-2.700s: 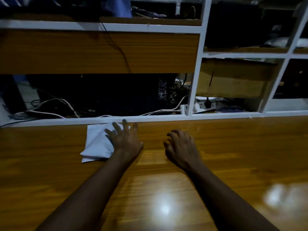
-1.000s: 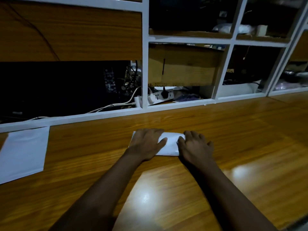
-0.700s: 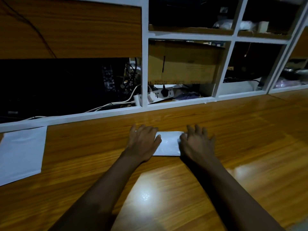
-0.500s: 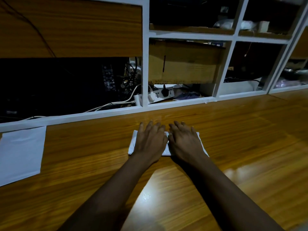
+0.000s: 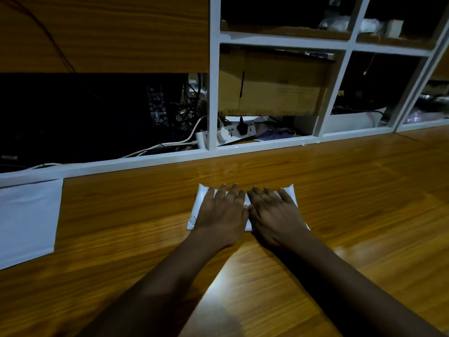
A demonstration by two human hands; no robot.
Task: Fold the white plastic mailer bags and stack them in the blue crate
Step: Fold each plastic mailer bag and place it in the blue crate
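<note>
Currently I have both hands pressed flat on a folded white mailer bag point(image 5: 200, 205). It lies on the wooden bench point(image 5: 359, 190) a little ahead of me, near the white rail point(image 5: 121, 164) along the bench's far edge. My left hand point(image 5: 222, 212) covers the left half of the bag and my right hand point(image 5: 273, 215) covers the right half. They sit side by side, and I cannot tell whether the thumbs touch over the middle. The fingers of both are straight and slightly spread, pointing away from me, so neither hand curls round anything; they only press down. The bag shows as a white strip past the outer side of the left hand, a sliver between the wrists, and a corner beyond the right hand's little finger. Its left edge looks puffed and a bit crumpled.

Well apart to the left, a second mailer bag point(image 5: 26, 220) lies flat on the bench, its far edge against the rail and its left part cut off by the picture's edge.

Behind the rail stands a white-framed shelf unit point(image 5: 213, 93). A cardboard box point(image 5: 274, 86) fills one compartment. A white power strip point(image 5: 239, 131) with plugs lies below it, and white cables point(image 5: 165, 147) trail left into a dark bay.
</note>
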